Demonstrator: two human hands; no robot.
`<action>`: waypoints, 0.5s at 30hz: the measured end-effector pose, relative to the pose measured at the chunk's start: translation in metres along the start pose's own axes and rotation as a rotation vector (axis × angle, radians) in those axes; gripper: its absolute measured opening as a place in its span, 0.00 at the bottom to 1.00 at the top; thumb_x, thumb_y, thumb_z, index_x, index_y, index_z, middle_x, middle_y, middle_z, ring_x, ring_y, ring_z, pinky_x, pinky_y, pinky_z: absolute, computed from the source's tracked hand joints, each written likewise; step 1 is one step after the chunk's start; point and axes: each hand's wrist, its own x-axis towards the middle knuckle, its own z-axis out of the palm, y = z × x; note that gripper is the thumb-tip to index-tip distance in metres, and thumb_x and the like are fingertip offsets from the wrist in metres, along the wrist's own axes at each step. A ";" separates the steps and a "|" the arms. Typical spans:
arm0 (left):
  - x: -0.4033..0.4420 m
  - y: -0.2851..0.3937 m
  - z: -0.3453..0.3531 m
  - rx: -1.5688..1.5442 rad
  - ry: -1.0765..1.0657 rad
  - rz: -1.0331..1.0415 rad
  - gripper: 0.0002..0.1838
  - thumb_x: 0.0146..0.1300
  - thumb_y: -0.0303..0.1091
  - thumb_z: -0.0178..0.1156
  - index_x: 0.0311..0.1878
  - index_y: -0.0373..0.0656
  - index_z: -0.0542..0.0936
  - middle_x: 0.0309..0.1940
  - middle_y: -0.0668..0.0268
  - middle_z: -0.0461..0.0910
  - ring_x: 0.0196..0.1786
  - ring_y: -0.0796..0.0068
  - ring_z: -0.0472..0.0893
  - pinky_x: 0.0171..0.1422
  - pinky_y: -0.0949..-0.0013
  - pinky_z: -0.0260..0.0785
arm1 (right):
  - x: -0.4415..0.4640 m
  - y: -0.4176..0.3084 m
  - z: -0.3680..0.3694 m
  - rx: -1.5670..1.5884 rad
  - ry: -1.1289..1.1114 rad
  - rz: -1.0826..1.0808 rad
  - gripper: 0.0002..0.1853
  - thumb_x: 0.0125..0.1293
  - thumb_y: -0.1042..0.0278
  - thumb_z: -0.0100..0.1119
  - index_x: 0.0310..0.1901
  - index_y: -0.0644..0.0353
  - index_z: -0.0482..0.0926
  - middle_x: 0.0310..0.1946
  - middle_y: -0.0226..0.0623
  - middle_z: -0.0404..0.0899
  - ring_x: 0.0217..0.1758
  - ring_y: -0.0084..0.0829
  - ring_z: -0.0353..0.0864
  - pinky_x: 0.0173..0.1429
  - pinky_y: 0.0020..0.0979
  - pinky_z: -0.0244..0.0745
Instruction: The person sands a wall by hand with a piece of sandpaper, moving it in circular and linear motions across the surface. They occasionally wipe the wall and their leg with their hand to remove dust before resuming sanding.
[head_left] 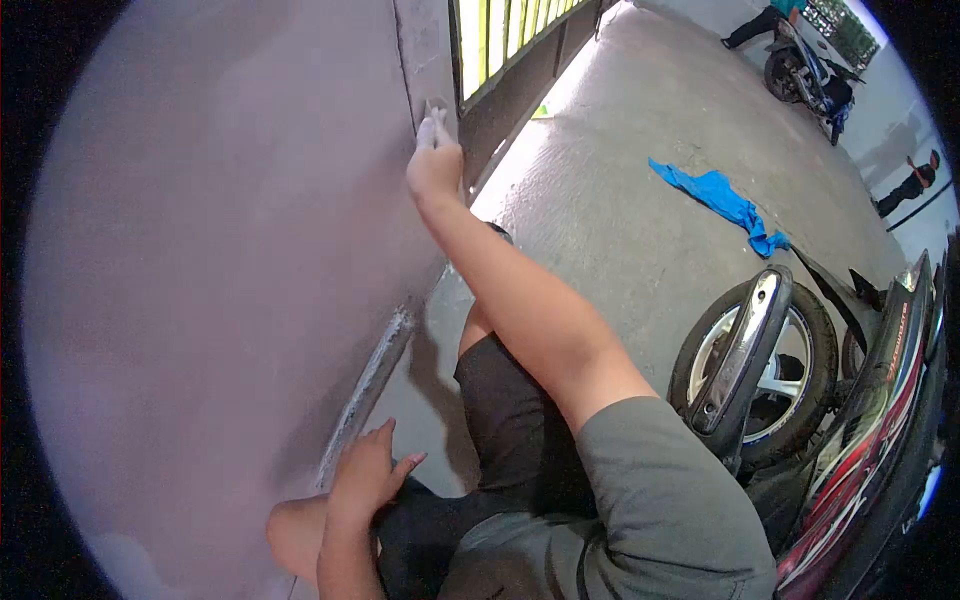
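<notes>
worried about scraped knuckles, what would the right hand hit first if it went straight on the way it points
Most likely the wall edge beside the gate, just ahead of the right hand; depth there is hard to judge.

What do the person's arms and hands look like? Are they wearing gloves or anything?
No gloves! The right hand and left hand are both bare, with no watch or bracelet showing. A short, loose dark-grey sleeve covers the right upper arm. The left sleeve is out of view.
</notes>
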 end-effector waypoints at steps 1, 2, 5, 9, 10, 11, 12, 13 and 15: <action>-0.001 0.000 0.000 -0.001 -0.002 0.008 0.40 0.65 0.56 0.62 0.68 0.31 0.68 0.57 0.42 0.78 0.60 0.42 0.77 0.66 0.49 0.68 | 0.004 0.005 0.000 0.058 0.014 -0.093 0.25 0.78 0.53 0.46 0.58 0.69 0.79 0.52 0.50 0.84 0.54 0.38 0.82 0.59 0.35 0.72; -0.001 0.000 0.001 -0.008 -0.009 -0.002 0.40 0.65 0.56 0.62 0.68 0.31 0.68 0.57 0.42 0.78 0.60 0.42 0.77 0.66 0.49 0.68 | 0.015 0.023 0.001 -0.034 0.089 -0.069 0.26 0.78 0.52 0.46 0.57 0.72 0.79 0.48 0.47 0.84 0.53 0.34 0.81 0.57 0.33 0.72; 0.005 -0.001 0.001 -0.021 -0.001 -0.026 0.41 0.65 0.56 0.62 0.68 0.30 0.67 0.56 0.41 0.78 0.60 0.42 0.77 0.66 0.49 0.68 | 0.037 0.067 0.000 0.242 -0.060 0.501 0.28 0.79 0.51 0.46 0.59 0.74 0.77 0.49 0.43 0.83 0.53 0.32 0.80 0.56 0.31 0.72; 0.009 -0.006 0.008 0.022 0.029 0.024 0.39 0.63 0.54 0.64 0.68 0.32 0.69 0.53 0.42 0.80 0.56 0.44 0.80 0.61 0.50 0.71 | 0.013 0.008 0.006 0.216 -0.064 0.004 0.30 0.78 0.50 0.44 0.62 0.75 0.73 0.64 0.55 0.75 0.68 0.44 0.73 0.70 0.34 0.65; 0.009 -0.007 0.009 0.021 0.077 0.052 0.38 0.62 0.52 0.66 0.67 0.34 0.71 0.50 0.43 0.81 0.52 0.47 0.82 0.58 0.51 0.73 | 0.010 0.003 0.004 0.239 -0.067 0.025 0.32 0.77 0.47 0.44 0.64 0.74 0.72 0.66 0.52 0.74 0.69 0.42 0.72 0.72 0.34 0.63; 0.009 -0.006 0.007 0.023 0.075 0.048 0.38 0.62 0.52 0.66 0.67 0.34 0.71 0.50 0.43 0.81 0.52 0.47 0.82 0.58 0.51 0.73 | 0.017 0.014 0.004 0.241 -0.068 0.030 0.32 0.77 0.47 0.44 0.64 0.74 0.72 0.66 0.52 0.74 0.69 0.42 0.72 0.72 0.34 0.63; 0.009 -0.003 0.003 0.049 0.051 0.024 0.38 0.62 0.51 0.66 0.67 0.34 0.71 0.50 0.43 0.81 0.52 0.46 0.83 0.58 0.51 0.73 | 0.034 0.042 0.006 0.400 -0.119 0.203 0.32 0.77 0.47 0.44 0.64 0.72 0.72 0.66 0.51 0.73 0.69 0.41 0.71 0.72 0.34 0.63; 0.009 -0.001 0.002 0.074 0.030 0.001 0.37 0.62 0.51 0.66 0.67 0.34 0.71 0.50 0.43 0.82 0.52 0.46 0.83 0.58 0.51 0.73 | 0.049 0.065 0.008 0.557 -0.171 0.375 0.32 0.77 0.46 0.43 0.64 0.71 0.73 0.66 0.51 0.73 0.69 0.41 0.71 0.73 0.34 0.63; 0.011 -0.005 0.005 0.073 0.049 0.015 0.38 0.62 0.51 0.67 0.67 0.34 0.71 0.49 0.43 0.82 0.52 0.45 0.82 0.58 0.51 0.73 | 0.048 0.067 0.006 0.451 -0.118 0.550 0.32 0.78 0.44 0.42 0.63 0.68 0.75 0.64 0.50 0.75 0.68 0.40 0.72 0.69 0.36 0.66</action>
